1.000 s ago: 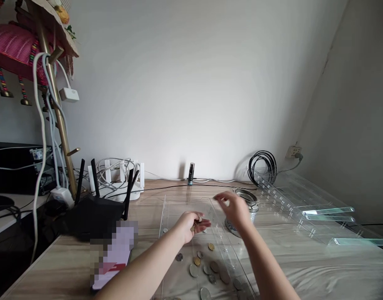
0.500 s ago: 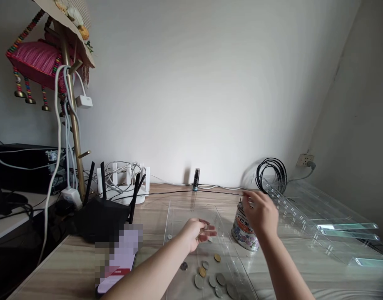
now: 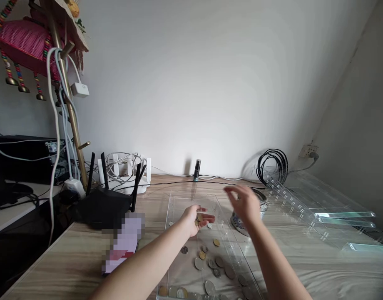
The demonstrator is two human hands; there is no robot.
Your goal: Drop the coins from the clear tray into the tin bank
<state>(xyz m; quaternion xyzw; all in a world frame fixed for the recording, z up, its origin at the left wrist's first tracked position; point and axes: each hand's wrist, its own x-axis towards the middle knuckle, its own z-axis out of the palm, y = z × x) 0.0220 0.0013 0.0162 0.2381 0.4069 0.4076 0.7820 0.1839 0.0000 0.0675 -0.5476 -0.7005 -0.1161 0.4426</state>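
Several coins (image 3: 198, 219) rest in the upturned palm of my left hand (image 3: 195, 221), its fingers loosely extended over the clear plastic tray (image 3: 191, 201). My right hand (image 3: 244, 202) hovers to the right, slightly blurred, thumb and fingers apart, with nothing visible between them. Behind it stands a floral-patterned tin (image 3: 237, 225), mostly covered by the hand and wrist. Silver and gold-coloured coins lie scattered in the tray below my left hand, among them a gold one (image 3: 216, 242) and a silver one (image 3: 198, 263).
A phone (image 3: 124, 246), partly pixelated, lies left of my forearm. Behind it are a black router (image 3: 104, 208) and a white router (image 3: 138, 183). A small dark bottle (image 3: 197, 170) stands near the wall. Coiled black cable (image 3: 272, 166) and clear acrylic panels (image 3: 322, 208) occupy the right.
My right hand has moved left and away from the tin's top, towards my left hand. Coins in my left palm now show more clearly. The view has tilted down slightly.
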